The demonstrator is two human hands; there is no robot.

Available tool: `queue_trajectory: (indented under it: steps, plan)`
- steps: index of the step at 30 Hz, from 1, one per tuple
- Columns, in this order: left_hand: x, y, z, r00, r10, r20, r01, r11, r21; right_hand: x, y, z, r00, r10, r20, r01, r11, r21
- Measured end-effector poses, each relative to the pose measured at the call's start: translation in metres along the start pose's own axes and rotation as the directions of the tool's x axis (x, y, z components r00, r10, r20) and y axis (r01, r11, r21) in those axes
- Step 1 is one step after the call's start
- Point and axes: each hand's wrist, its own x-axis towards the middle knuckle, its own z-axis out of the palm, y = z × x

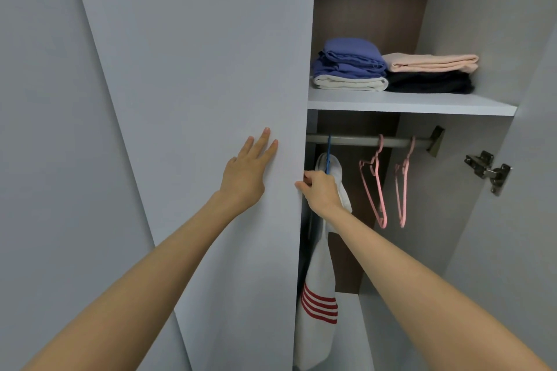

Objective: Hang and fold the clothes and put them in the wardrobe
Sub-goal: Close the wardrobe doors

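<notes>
Left hand [247,172] flat on door [196,69], right hand [319,190] gripping edge — shelf [422,104] holds folded clothes [391,69].

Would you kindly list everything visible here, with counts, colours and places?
wardrobe door: one, pale grey, left
shelf: one, pale grey, above rail
folded clothes: two stacks, blue/white and peach/black, on shelf
rail: one, grey metal, under shelf
pink hangers: two, pink, on rail
blue hanger: one, blue, on rail
garment: one, white, red-striped, on blue hanger
hinge: one, silver, right side
left hand grip: one, flat on door
right hand grip: one, holding door edge
</notes>
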Motion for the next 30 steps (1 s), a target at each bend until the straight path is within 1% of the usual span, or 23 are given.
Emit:
queue_trajectory:
  steps: [6, 9, 14, 18, 22, 26, 30]
  plan:
    - [-0.011, 0.006, -0.021, 0.999, -0.028, 0.033, 0.030, 0.996, -0.079, -0.018, -0.005, -0.017, 0.998, 0.055, -0.009, -0.056, 0.998, -0.015]
    - [-0.027, 0.013, -0.033, 0.999, -0.031, 0.037, 0.034, 0.996, -0.083, -0.038, -0.008, -0.033, 0.998, 0.045, -0.032, -0.046, 0.999, -0.004]
    - [-0.070, 0.026, -0.059, 1.000, -0.013, 0.008, 0.014, 0.990, -0.137, -0.088, -0.025, -0.057, 0.997, -0.002, -0.082, -0.002, 0.999, -0.041]
    - [-0.112, 0.033, -0.088, 1.000, 0.011, -0.024, -0.015, 0.983, -0.182, -0.138, -0.046, -0.074, 0.988, -0.042, -0.145, 0.032, 0.997, -0.071]
    - [-0.153, 0.047, -0.114, 0.997, 0.014, -0.076, -0.032, 0.970, -0.242, -0.191, -0.069, -0.091, 0.971, -0.074, -0.229, 0.063, 0.996, -0.058]
    - [-0.191, 0.074, -0.137, 0.992, 0.042, -0.115, -0.076, 0.948, -0.310, -0.247, -0.088, -0.114, 0.942, -0.107, -0.318, 0.094, 0.994, -0.055]
    - [-0.218, 0.111, -0.148, 0.983, 0.088, -0.159, -0.141, 0.923, -0.358, -0.297, -0.097, -0.142, 0.905, -0.115, -0.410, 0.095, 0.993, -0.069]
